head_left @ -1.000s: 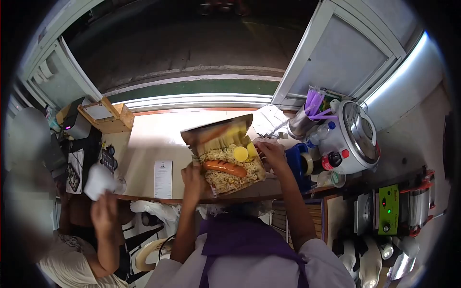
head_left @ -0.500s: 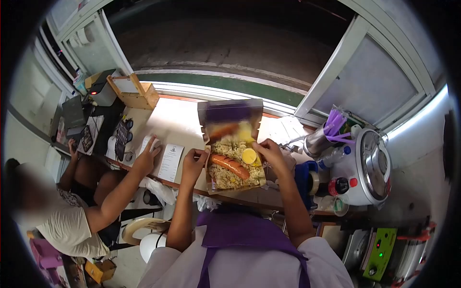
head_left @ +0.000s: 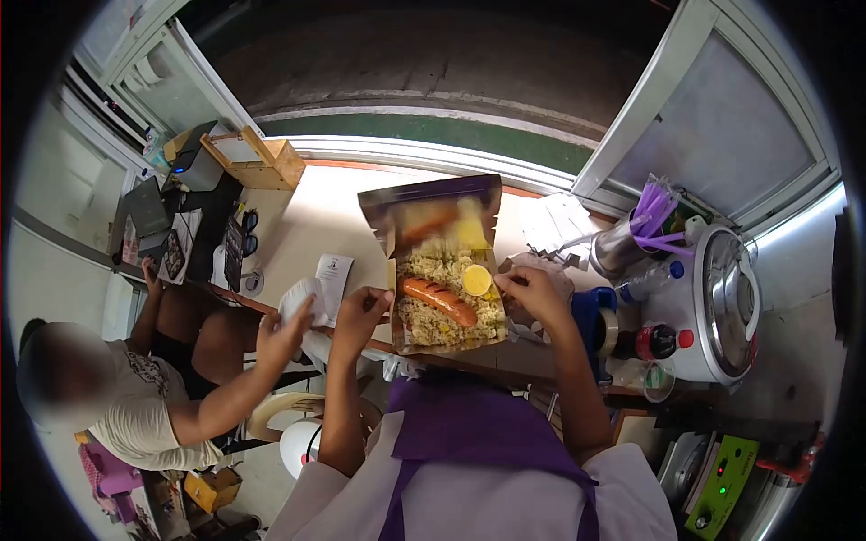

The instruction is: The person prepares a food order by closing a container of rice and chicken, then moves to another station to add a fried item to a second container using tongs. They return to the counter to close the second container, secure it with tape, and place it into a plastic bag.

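Note:
In front of me an open cardboard food box rests at the counter's front edge, its lid raised away from me. Inside lie fried rice, a grilled sausage with dark score marks and a small cup of yellow sauce. My left hand pinches the box's left side with thumb and fingers. At the opposite side, my right hand has its fingers closed at the box's right edge. The inside of the lid mirrors the food dimly.
A seated person at left holds folded white paper beside a printed receipt. To the right stand a metal container with purple straws, a cola bottle, a water bottle and a large cooker.
The person at left has lifted the white paper off the counter, toward my left hand. My right hand has shifted slightly outward along the box's edge. The lid leans a little differently.

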`<state>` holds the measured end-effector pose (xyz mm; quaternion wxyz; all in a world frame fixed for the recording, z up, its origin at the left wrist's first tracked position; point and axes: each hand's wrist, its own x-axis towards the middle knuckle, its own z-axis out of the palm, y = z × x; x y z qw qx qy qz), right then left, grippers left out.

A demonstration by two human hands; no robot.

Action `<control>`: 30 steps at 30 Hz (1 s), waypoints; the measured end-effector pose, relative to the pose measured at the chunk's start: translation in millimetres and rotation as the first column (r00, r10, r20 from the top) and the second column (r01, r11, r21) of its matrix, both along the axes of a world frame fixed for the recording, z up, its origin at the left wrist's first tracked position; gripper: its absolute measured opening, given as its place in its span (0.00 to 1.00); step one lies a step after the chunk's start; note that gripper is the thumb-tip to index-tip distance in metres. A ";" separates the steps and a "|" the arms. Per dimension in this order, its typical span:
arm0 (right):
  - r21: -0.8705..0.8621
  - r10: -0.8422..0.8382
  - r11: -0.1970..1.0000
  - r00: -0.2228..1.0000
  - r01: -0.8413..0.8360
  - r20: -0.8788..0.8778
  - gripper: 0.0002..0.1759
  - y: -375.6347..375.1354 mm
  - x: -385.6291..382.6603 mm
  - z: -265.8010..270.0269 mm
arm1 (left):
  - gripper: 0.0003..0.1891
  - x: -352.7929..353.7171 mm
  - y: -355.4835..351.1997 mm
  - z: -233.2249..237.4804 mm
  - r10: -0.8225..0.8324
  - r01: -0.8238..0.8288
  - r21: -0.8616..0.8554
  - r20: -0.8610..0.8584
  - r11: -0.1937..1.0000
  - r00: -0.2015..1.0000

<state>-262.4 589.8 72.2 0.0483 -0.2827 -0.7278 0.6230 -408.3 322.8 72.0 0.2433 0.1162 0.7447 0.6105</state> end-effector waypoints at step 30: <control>-0.073 0.035 0.996 0.979 -0.051 -0.201 0.29 -4.9 3.0 17.9 | 0.32 -28.3 0.6 -11.3 -0.235 0.262 0.210 -0.145 0.942 0.961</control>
